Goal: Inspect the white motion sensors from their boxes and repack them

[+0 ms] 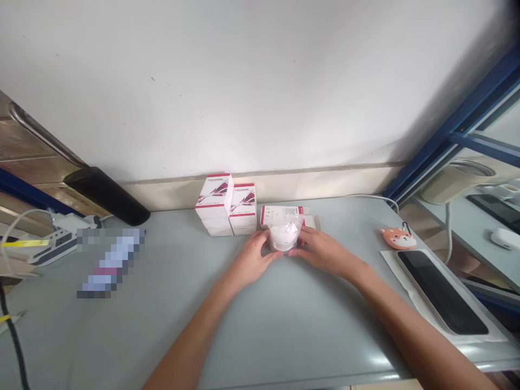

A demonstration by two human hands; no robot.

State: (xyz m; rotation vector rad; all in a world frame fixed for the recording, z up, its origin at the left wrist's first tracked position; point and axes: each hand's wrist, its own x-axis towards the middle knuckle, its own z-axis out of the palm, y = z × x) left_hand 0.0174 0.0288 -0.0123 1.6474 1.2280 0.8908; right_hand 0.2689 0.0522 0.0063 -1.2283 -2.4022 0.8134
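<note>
A round white item in a clear plastic bag [284, 236] is held between both hands, low over the grey table [280, 325]. My left hand [252, 258] grips its left side, thumb at the near edge. My right hand [320, 250] has its right side, with the thumb also in front. Just behind it lies a white and red box [280, 213], partly hidden by the bag and my right hand. To the left, white boxes with red trim are stacked against the wall, one [214, 192] higher than its neighbour [244, 200].
A black cylindrical object [108, 195] and a power strip [57, 244] are at the left, near a pixelated item [111, 264]. On the right are an orange animal-face pouch [398, 237] and a black-topped slab [442, 292]. A blue frame [430, 127] stands beyond.
</note>
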